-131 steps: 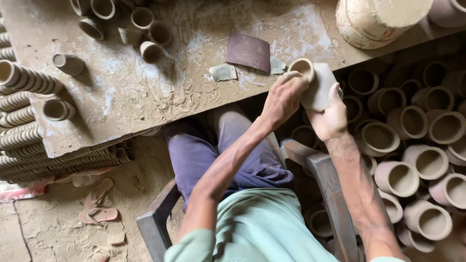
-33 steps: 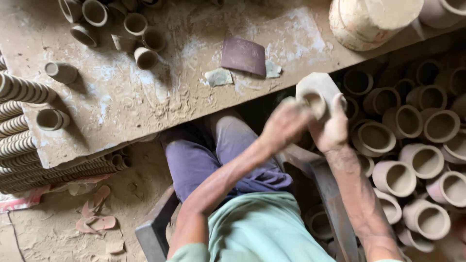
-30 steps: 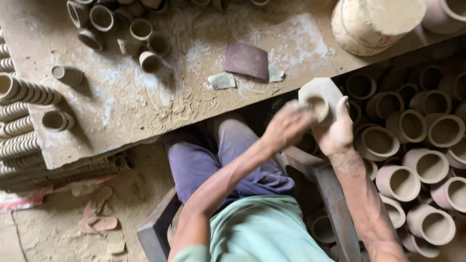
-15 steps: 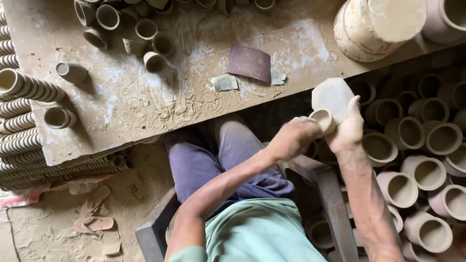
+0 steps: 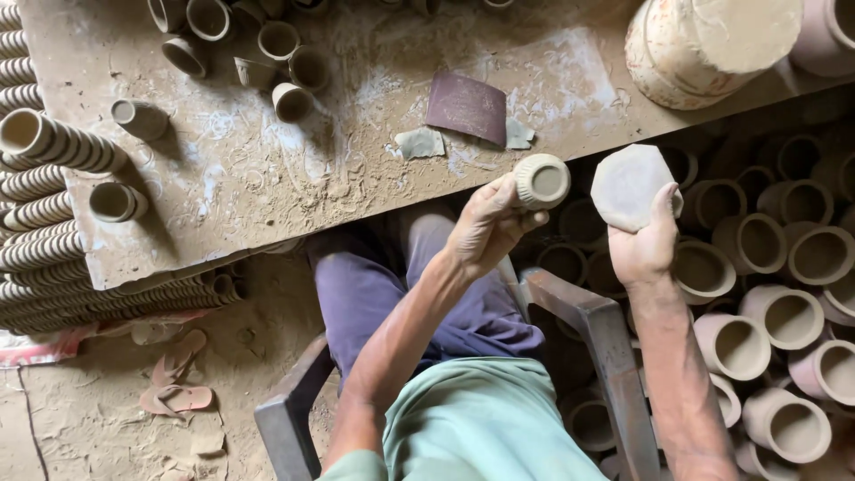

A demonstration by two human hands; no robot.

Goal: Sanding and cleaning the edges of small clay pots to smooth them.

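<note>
1. Chair (image 5: 588, 330): person seated, arms raised.
2. Left hand (image 5: 485, 227) grips a small cup (image 5: 541, 181); right hand (image 5: 643, 245) grips a flat pad (image 5: 631, 183). Half a second ago they touched; now apart, so the rubbing has paused.
3. Pots (image 5: 739, 338) at right, empty.
4. Table (image 5: 267, 178): empty cups (image 5: 267, 53), sandpaper (image 5: 466, 107).

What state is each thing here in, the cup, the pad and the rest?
Small clay cup: held in left hand, tipped sideways.
Grey sanding pad: gripped in right hand, apart from the cup.
Dark sandpaper sheet: flat on the dusty bench.
Floor pots: upright, mouths open.
</note>
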